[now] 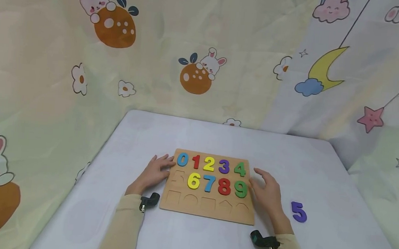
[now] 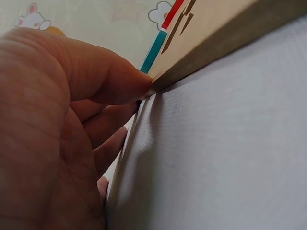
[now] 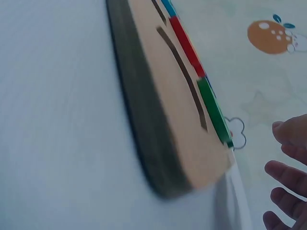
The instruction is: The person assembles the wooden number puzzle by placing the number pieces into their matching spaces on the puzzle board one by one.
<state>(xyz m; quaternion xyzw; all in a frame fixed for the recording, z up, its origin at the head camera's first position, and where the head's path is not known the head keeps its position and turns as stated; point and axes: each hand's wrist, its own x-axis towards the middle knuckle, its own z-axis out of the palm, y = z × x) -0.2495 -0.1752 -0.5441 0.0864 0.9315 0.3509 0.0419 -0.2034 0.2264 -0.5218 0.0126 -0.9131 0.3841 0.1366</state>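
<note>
A wooden number board (image 1: 210, 212) lies flat on the table. It holds colourful digits 0 to 4 along its top row and 6 to 9 in the middle row; the recess left of the yellow 6 (image 1: 193, 181) is bare, as are the shape recesses below. My left hand (image 1: 151, 174) is at the board's left edge, its thumb touching the edge in the left wrist view. Beside the right edge, my right hand (image 1: 268, 193) holds nothing; its loosely spread fingers (image 3: 287, 175) appear apart from the board. Right of that hand lies a purple 5 (image 1: 299, 212).
The white table (image 1: 219, 138) has rounded far corners. Fabric printed with rabbits, flowers and a moon hangs behind it (image 1: 248, 34). Each wrist carries a small black camera, one on the left (image 1: 149, 202) and one on the right (image 1: 264, 240).
</note>
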